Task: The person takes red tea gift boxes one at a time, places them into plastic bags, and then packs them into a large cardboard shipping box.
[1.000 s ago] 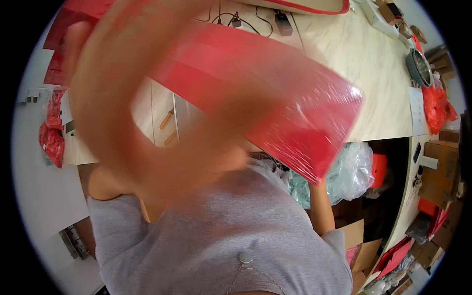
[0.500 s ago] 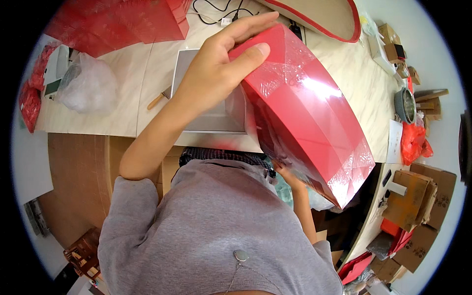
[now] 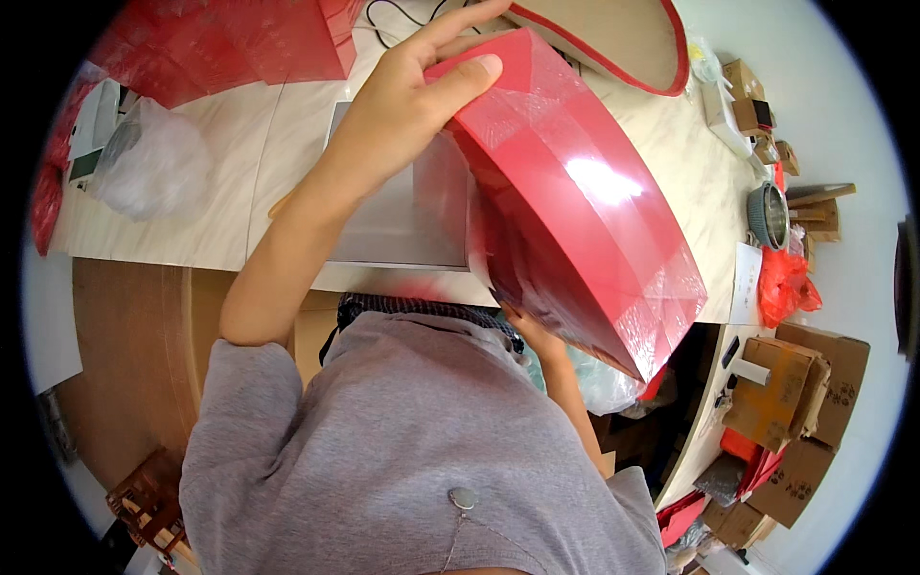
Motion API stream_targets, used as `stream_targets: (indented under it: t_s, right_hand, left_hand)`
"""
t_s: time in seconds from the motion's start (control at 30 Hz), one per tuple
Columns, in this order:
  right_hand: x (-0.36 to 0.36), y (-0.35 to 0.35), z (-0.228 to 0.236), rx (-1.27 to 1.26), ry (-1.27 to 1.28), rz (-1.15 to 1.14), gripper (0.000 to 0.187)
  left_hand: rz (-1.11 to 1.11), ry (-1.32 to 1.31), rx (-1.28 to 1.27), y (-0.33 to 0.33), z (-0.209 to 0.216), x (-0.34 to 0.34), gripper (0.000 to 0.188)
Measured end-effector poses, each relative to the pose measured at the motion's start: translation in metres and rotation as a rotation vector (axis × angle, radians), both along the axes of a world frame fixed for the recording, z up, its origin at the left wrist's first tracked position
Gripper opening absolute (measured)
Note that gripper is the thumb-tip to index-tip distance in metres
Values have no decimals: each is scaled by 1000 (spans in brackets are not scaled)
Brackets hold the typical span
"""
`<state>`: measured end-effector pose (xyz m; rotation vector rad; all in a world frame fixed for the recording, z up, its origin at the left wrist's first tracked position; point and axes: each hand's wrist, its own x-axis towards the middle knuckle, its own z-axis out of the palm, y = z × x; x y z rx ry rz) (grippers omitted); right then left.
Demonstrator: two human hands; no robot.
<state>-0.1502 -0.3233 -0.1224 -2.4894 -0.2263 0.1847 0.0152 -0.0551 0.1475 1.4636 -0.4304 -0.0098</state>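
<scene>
A large red box (image 3: 575, 172), wrapped in shiny clear film, is held up tilted over the table's front edge. My left hand (image 3: 412, 91) grips its upper left end, the thumb on the film-covered side and the other fingers over the far edge. Below the box's underside is my right hand (image 3: 533, 333), close to my body; its fingers are hidden by the box. Beneath my left forearm a shallow grey open box (image 3: 398, 225) lies on the table (image 3: 225, 182), partly covered by the red one.
Stacked red boxes (image 3: 220, 48) stand at the far left, behind a crumpled clear plastic bag (image 3: 153, 163). A beige red-rimmed piece (image 3: 613, 38) and black cables lie at the back. Cardboard boxes (image 3: 776, 393) and a red plastic bag (image 3: 788, 287) are on the right.
The view has shifted a little, so the table and its things sit slightly more to the left. My left hand keeps its grip on the red box, whose tilt is nearly the same.
</scene>
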Motion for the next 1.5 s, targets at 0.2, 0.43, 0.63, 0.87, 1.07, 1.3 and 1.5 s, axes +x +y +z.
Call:
stream_targets:
  t_s: [0.2, 0.43, 0.63, 0.87, 1.07, 1.3, 1.5]
  right_hand:
    - [9, 1, 62, 390, 387, -54, 45]
    - [2, -13, 95, 220, 159, 23, 70]
    - [23, 0, 84, 586, -332, -346, 63]
    - [115, -57, 170, 1675, -71, -135, 72]
    - [168, -34, 99, 1449, -160, -731, 72]
    - [181, -10, 56, 1389, -86, -861, 70]
    - [180, -23, 57, 1344, -94, -902, 68]
  left_hand:
    - [61, 131, -63, 6, -13, 3, 46]
    - [50, 59, -156, 15, -72, -13, 69]
    - [89, 250, -36, 15, -143, -21, 70]
    - [-196, -471, 176, 5, -40, -2, 61]
    - [-264, -578, 122, -43, 3, -25, 64]
    - [-345, -575, 252, -76, 29, -63, 58]
    - [-338, -701, 310, -105, 33, -81, 52]
